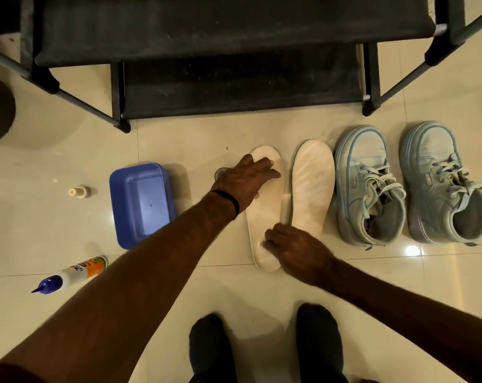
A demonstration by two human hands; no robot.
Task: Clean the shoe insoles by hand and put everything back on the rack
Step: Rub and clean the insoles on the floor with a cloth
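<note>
Two cream insoles lie side by side on the tiled floor. My left hand (248, 179) lies flat with straight fingers on the toe end of the left insole (264, 217). My right hand (292, 250) presses its bent fingertips down on the heel of that same insole. The right insole (313, 189) lies untouched, streaked with faint orange marks. To its right stand two pale blue lace-up sneakers (369, 186) (441, 183), toes pointing at the black shoe rack (206, 51). A small clear round thing (219, 172) shows at the edge of my left hand; what it is I cannot tell.
A blue plastic tub (140, 203) sits left of the insoles. Further left a white squeeze bottle with a blue nozzle (71, 273) lies on its side, and a small cream cap (79, 192) is on the floor. My dark-socked feet (262, 346) are at the bottom.
</note>
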